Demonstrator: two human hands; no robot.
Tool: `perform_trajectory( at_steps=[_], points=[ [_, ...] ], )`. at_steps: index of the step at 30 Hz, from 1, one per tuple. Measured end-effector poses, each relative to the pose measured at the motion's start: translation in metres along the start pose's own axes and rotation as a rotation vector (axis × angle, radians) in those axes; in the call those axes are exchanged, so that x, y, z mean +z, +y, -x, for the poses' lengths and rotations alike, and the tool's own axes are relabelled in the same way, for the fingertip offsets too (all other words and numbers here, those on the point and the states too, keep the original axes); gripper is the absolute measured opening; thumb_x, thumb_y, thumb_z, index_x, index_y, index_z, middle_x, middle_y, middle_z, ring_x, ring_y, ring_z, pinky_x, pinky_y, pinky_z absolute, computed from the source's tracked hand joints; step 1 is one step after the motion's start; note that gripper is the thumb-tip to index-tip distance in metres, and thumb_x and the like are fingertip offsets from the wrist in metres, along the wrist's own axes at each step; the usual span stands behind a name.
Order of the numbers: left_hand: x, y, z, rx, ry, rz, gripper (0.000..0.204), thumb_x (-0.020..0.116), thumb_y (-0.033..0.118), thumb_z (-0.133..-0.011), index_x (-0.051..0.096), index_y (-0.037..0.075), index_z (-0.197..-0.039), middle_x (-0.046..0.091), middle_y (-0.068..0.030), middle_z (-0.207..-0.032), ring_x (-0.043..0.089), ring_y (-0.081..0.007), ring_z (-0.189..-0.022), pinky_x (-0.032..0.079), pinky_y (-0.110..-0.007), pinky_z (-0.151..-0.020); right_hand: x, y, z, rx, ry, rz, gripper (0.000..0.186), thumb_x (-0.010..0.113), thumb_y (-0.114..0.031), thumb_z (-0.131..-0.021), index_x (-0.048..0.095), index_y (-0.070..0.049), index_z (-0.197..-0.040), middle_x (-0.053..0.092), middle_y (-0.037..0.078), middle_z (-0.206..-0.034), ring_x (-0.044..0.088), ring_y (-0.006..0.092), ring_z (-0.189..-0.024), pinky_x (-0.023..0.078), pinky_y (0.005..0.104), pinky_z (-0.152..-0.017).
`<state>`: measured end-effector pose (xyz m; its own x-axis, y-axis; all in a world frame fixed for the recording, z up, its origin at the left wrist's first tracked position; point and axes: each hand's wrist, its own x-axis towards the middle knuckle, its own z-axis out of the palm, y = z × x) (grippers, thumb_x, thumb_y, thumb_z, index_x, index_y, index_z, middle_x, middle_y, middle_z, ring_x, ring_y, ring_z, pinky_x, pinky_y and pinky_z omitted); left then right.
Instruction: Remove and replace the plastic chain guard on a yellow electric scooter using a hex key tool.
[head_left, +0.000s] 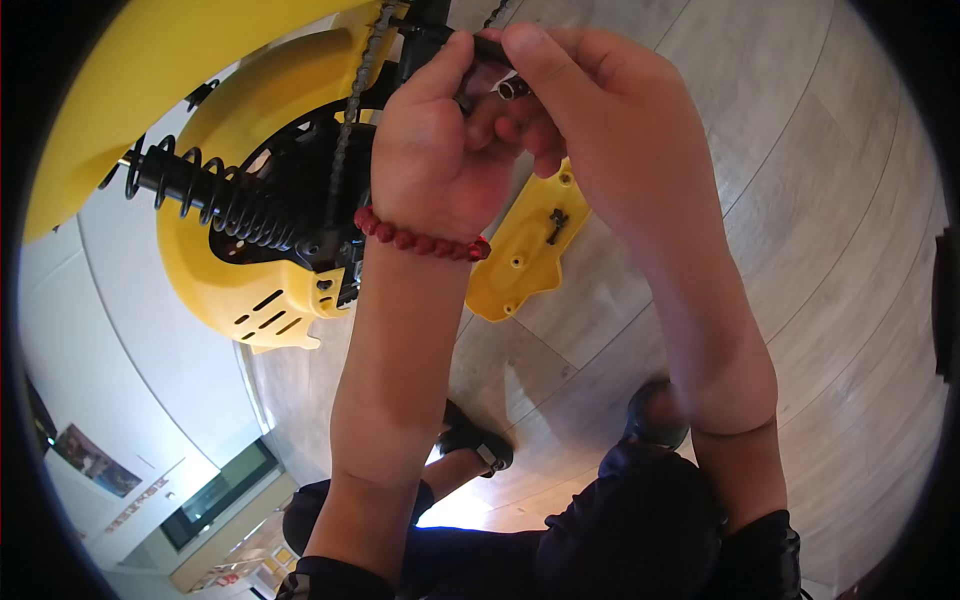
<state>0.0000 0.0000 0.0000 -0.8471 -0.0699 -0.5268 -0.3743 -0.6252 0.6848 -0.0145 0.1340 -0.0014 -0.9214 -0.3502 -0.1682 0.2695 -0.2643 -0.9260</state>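
Note:
My left hand (440, 130) is raised with its palm turned up, fingers curled and thumb beside a black part at the chain's upper end. What it grips is largely hidden. Close against it, my right hand (610, 90) pinches a dark tool between thumb and fingers. A hollow metal socket end (513, 88) pokes out below the right thumb, over the left fingers. To the left hang a metal chain (350, 120) and a black coil spring shock absorber (210, 190), among yellow body panels (190, 60) of a vehicle.
On the wood-look floor (800, 200) beneath my hands lies a yellow plastic cover (500, 285), with black screws (557, 225) on it. A slotted yellow guard (270, 310) curves around the black wheel area. My feet are on the floor below.

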Motion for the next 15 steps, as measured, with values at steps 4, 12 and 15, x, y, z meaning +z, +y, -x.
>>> perform_trajectory(
  at_steps=[4,12,15],
  points=[
    [-0.006,-0.004,-0.002,-0.007,-0.026,0.017,0.023,0.045,0.025,-0.093,0.058,0.005,-0.09,0.06,-0.0015,-0.078,0.042,-0.0093,-0.054,0.04,-0.027,-0.056,-0.003,0.0,0.002,0.18,-0.009,-0.109,0.033,0.058,-0.031,-0.087,0.062,0.0,-0.078,0.062,0.006,-0.066,0.053,0.008,-0.052,0.041,0.0201,-0.048],
    [0.008,0.001,0.004,0.052,-0.109,-0.032,0.026,0.044,0.025,-0.093,0.057,0.003,-0.094,0.059,-0.0013,-0.077,0.041,-0.0075,-0.052,0.039,-0.025,-0.058,-0.003,0.013,-0.002,-0.312,-0.023,0.36,0.027,0.062,-0.027,-0.083,0.063,0.0,-0.079,0.058,0.004,-0.064,0.054,0.013,-0.054,0.042,0.0265,-0.052],
    [0.009,0.0,0.002,0.148,0.106,-0.053,0.034,0.038,0.027,-0.096,0.056,0.001,-0.105,0.063,-0.0059,-0.091,0.044,-0.0044,-0.056,0.043,-0.022,-0.061,0.0,0.014,0.0,-0.562,0.086,0.734,0.022,0.064,-0.022,-0.08,0.063,-0.001,-0.083,0.058,0.006,-0.068,0.056,0.0165,-0.06,0.043,0.0279,-0.057]
  ],
)
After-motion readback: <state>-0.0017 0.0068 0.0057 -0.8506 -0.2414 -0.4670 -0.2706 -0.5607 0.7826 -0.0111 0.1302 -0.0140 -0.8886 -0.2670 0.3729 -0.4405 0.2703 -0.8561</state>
